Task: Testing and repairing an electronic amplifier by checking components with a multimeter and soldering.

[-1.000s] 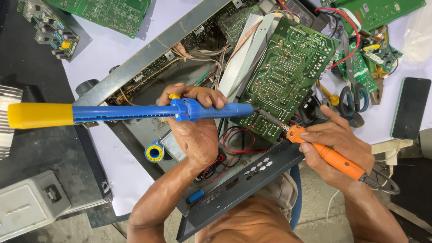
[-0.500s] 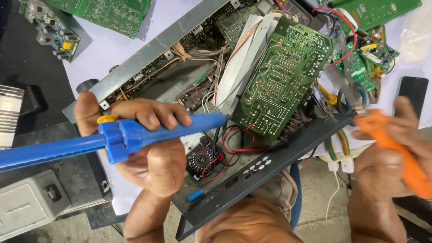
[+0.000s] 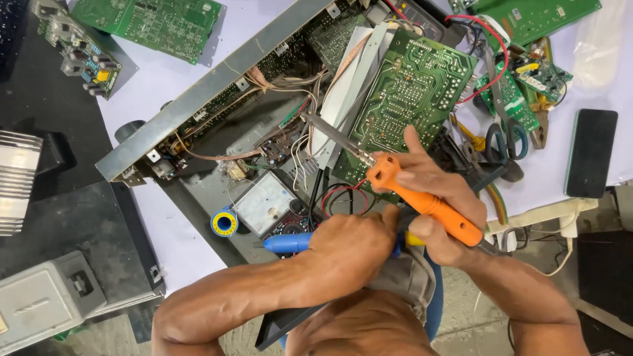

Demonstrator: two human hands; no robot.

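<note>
While the opened grey metal chassis is laid across the white sheet-covered table with its wiring exposed, a large green circuit board is seen propped up out of it, solder side up, apparently so the joints can be reached. The board is flanked by smaller green boards at top left and top right, and a black phone is left flat near the right edge. An analogue meter with a pale dial is lodged in the chassis bottom, just beside a small blue-and-yellow solder reel. The orange-handled soldering iron is gripped by the right hand, fingers wrapped shut round the handle with the forefinger stretched along it, likely for steadying; its metal tip is angled up-left over the board's lower left edge, though contact cannot be told. The blue plastic desoldering pump is clasped by the left hand, closed over its barrel, held low near the body, well below the board, only its blue end and a yellow bit showing.
</note>
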